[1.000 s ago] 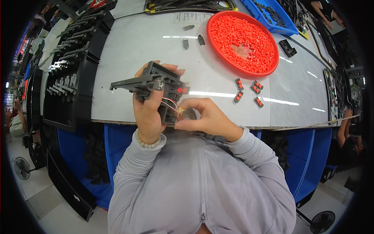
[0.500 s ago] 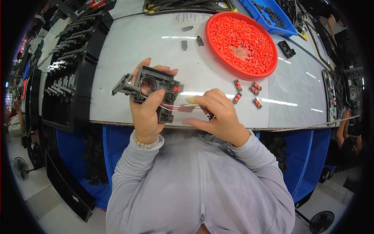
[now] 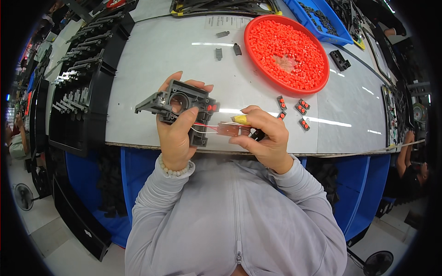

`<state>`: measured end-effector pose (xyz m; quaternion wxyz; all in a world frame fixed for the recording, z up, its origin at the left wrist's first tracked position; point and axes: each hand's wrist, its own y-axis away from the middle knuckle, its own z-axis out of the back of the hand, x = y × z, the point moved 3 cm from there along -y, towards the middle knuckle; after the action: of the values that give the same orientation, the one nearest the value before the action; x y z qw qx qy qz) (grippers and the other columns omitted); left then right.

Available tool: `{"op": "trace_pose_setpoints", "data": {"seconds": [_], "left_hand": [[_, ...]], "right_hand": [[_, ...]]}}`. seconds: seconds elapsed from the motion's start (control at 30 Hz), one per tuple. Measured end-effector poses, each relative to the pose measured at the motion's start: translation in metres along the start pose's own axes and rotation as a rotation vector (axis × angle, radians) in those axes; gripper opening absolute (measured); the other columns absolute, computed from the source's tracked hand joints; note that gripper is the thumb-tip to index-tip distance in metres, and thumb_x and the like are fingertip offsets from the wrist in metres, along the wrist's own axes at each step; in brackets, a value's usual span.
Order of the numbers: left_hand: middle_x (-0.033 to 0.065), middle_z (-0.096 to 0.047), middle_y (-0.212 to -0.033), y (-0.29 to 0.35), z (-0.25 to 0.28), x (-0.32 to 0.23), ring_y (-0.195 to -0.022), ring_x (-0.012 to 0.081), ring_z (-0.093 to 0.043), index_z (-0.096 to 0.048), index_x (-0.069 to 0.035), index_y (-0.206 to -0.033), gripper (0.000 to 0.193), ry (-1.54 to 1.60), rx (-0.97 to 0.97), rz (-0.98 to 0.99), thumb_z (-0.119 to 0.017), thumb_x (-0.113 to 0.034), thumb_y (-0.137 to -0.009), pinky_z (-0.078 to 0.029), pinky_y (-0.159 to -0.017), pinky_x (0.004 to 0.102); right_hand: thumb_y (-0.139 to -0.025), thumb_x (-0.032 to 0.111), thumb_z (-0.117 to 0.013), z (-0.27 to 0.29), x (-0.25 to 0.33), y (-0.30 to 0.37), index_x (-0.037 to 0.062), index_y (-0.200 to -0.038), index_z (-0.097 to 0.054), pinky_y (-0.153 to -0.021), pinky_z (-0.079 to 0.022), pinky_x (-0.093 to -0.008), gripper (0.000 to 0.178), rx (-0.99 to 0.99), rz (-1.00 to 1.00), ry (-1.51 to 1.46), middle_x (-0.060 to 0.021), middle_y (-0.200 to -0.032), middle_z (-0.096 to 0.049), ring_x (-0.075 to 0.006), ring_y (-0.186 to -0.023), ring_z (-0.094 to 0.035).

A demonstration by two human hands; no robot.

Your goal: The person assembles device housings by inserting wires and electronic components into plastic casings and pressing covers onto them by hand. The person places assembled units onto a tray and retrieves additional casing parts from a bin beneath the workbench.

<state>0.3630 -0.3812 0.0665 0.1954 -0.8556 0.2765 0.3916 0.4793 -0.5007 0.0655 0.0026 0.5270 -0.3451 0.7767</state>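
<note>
My left hand (image 3: 174, 138) is wrapped round a dark grey plastic housing (image 3: 199, 124), its thumb lying across the front. The housing has a round opening, two red buttons on its right side and a flap jutting out to the left. Red and white wires (image 3: 206, 126) run from it to a small reddish-brown circuit board (image 3: 226, 129). My right hand (image 3: 274, 140) pinches that board at its right end between thumb and fingers. A yellow cover (image 3: 240, 119) sits on one fingertip. Something black (image 3: 258, 135) shows under the right fingers; its kind is unclear.
Beyond my right hand stands a round red tray (image 3: 248, 57) of small red pieces. Several grey parts with red buttons (image 3: 302, 106) lie before it. A blue bin (image 3: 338, 39) is at the far right, a black rack (image 3: 83, 131) of metal-topped parts at the left.
The circuit board has turned its broad face into view and moved slightly right. My right fingers have shifted on it. The housing has moved slightly right and down in my left hand.
</note>
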Motion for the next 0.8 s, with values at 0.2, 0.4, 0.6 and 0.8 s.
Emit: {"op": "trace_pose_setpoints", "data": {"seconds": [0.2,0.4,0.6,0.8], "left_hand": [[0.0174,-0.051,-0.111,0.002,-0.003,0.004,-0.105,0.0264,-0.054,-0.033,-0.001,-0.127,0.053,-0.086,0.006,0.030,-0.053,0.001,-0.078,-0.052,-0.084,0.0363],[0.0157,-0.051,-0.110,0.004,-0.003,0.008,-0.099,0.0229,-0.057,-0.035,0.000,-0.125,0.057,-0.008,0.106,-0.014,-0.063,-0.011,-0.077,-0.053,-0.082,0.0339],[0.0157,-0.051,-0.110,0.003,-0.004,0.002,-0.099,0.0217,-0.057,-0.035,0.000,-0.124,0.057,-0.094,0.081,0.057,-0.063,-0.004,-0.075,-0.053,-0.082,0.0333],[0.0151,-0.053,-0.109,0.004,-0.005,0.002,-0.098,0.0210,-0.057,-0.035,-0.001,-0.124,0.054,-0.119,0.093,0.160,-0.058,0.005,-0.075,-0.053,-0.082,0.0319]], "right_hand": [[-0.060,-0.002,-0.075,0.006,0.008,-0.010,-0.0030,-0.085,-0.061,-0.059,-0.042,-0.0244,0.029,-0.104,-0.132,-0.057,-0.0068,-0.068,-0.057,-0.0138,-0.054,-0.048],[-0.060,-0.005,-0.072,0.007,0.021,-0.025,0.0001,-0.075,-0.056,-0.053,-0.036,-0.0199,0.022,0.025,0.164,0.408,-0.0060,-0.063,-0.052,-0.0124,-0.050,-0.043],[-0.067,0.004,-0.073,0.010,0.012,-0.024,0.0028,-0.077,-0.059,-0.051,-0.041,-0.0246,0.017,-0.034,-0.055,0.076,-0.0043,-0.059,-0.055,-0.0128,-0.056,-0.054],[-0.074,0.006,-0.071,0.012,0.001,-0.017,-0.0011,-0.086,-0.061,-0.054,-0.045,-0.0234,0.017,-0.015,-0.567,-0.348,-0.0076,-0.071,-0.064,-0.0090,-0.061,-0.058]]}}
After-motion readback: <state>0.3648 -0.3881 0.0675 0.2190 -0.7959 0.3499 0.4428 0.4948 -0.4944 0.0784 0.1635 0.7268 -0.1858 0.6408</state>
